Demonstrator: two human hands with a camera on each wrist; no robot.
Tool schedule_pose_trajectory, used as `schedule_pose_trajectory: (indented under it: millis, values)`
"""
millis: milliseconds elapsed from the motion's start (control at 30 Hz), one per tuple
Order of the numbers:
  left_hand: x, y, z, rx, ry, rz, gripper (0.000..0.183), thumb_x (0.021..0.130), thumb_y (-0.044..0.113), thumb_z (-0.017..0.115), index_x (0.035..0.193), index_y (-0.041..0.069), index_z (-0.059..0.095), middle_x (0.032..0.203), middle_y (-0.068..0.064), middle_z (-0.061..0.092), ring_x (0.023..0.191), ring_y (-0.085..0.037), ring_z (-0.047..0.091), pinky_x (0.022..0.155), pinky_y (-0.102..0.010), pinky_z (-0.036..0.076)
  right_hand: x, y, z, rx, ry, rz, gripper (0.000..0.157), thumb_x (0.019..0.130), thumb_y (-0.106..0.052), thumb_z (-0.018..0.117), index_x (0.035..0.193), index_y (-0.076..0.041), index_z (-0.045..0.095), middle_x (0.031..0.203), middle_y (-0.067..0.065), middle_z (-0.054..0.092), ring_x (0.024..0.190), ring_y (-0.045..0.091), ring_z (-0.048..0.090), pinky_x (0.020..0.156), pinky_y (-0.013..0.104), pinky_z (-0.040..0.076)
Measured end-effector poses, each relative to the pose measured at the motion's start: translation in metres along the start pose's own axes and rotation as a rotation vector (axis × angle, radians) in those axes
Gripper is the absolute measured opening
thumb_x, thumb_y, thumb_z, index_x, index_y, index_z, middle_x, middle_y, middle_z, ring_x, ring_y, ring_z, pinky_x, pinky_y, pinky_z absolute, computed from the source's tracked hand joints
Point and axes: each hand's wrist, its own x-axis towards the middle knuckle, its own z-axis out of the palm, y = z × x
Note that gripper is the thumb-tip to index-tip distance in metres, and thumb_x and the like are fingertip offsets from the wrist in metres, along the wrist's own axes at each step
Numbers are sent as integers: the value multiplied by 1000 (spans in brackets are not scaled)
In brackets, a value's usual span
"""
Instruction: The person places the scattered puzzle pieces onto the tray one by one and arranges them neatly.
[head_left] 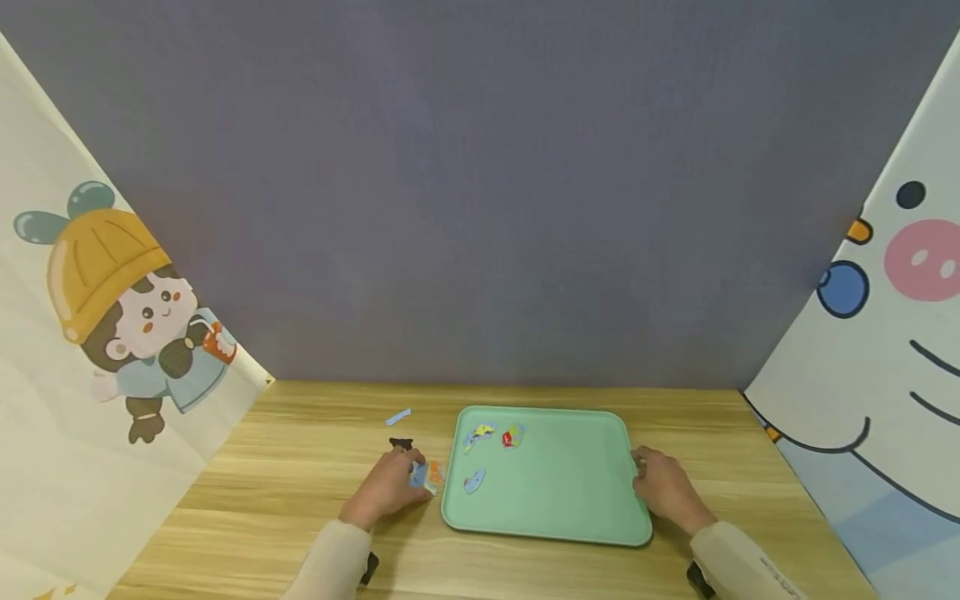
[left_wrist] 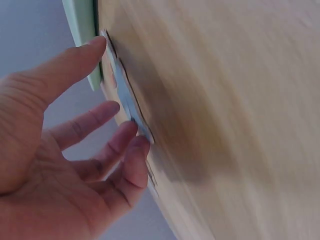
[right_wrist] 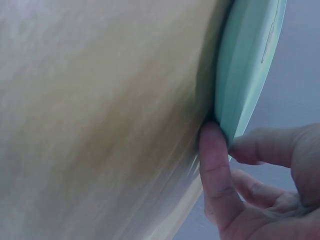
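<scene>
My left hand (head_left: 392, 483) is over the table left of the tray. Its thumb and curled fingertips touch opposite ends of a flat light-blue cutout piece (left_wrist: 128, 102), which lies low against the tabletop. An orange piece (head_left: 436, 473) is beside that hand, near the tray's left rim. With thumb and finger, my right hand (head_left: 667, 487) pinches the right rim of the light-green tray (right_wrist: 237, 75). Inside the tray's left part lie a yellow-and-blue piece (head_left: 478, 435), a red-and-green piece (head_left: 512, 436) and a light-blue piece (head_left: 474, 481).
Beyond my left hand, a dark brown piece (head_left: 401, 443) and a narrow blue strip (head_left: 398, 417) lie on the wooden table (head_left: 300, 475). A grey wall (head_left: 480, 208) stands behind, with cartoon-printed panels on both sides.
</scene>
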Motion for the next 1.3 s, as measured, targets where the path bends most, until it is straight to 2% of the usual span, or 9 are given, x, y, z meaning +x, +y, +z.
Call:
schedule_pose_trajectory:
  millis: [167,300,500,633,767,900,1000,1133,1300]
  values:
    - [5,3,5,24,-4,-52,50,67,26,85,107,5,61,99,-14,53,88,-29,49,70,-42,48,2,2,1,-9,-1,4,42,78,4,58,119,14,52,87,13,64,74,21,57,65,39,51]
    - [7,7,2,16,-34,-85,51,66,19,84,110,5,62,102,-16,51,89,-30,49,72,-45,49,2,2,2,-17,2,2,43,78,4,59,119,14,52,86,13,63,75,21,58,65,39,51]
    - [8,11,2,19,-28,-97,48,69,20,82,111,6,61,103,-17,52,92,-32,49,75,-48,49,2,1,2,-17,3,9,42,79,4,58,119,14,52,80,9,60,67,18,52,60,35,48]
    - [11,10,4,38,-9,-105,39,71,7,76,107,6,61,101,-18,55,93,-36,52,78,-51,48,1,-1,0,-12,3,5,42,79,4,58,119,14,52,81,9,60,69,18,53,62,36,49]
    - [12,9,4,52,-5,-116,39,68,-5,71,105,3,60,98,-19,60,91,-36,56,81,-50,47,1,-1,0,-7,-2,14,42,79,4,58,119,15,51,81,9,60,68,18,52,61,35,49]
    - [11,7,4,14,-6,-148,38,70,-6,70,106,1,58,96,-19,60,82,-29,56,74,-45,49,1,0,0,-10,-3,18,42,79,4,57,120,15,51,83,10,61,70,18,53,62,36,49]
    - [10,5,3,-20,5,-169,37,71,-6,70,105,-1,57,86,-14,59,72,-24,54,63,-39,48,1,0,1,-9,-2,15,43,79,4,57,120,15,51,84,11,61,71,19,54,63,37,50]
    - [10,4,2,-67,62,-148,34,72,-4,71,103,-2,58,79,-8,59,66,-20,54,57,-33,47,1,0,1,-3,-3,13,43,78,4,57,119,15,51,83,10,61,70,18,53,62,36,50]
    - [14,8,-2,-61,155,-22,26,75,2,76,95,0,61,79,-7,61,69,-18,56,59,-31,48,1,-1,1,3,-4,21,43,79,4,56,120,16,50,78,6,56,65,17,51,58,33,47]
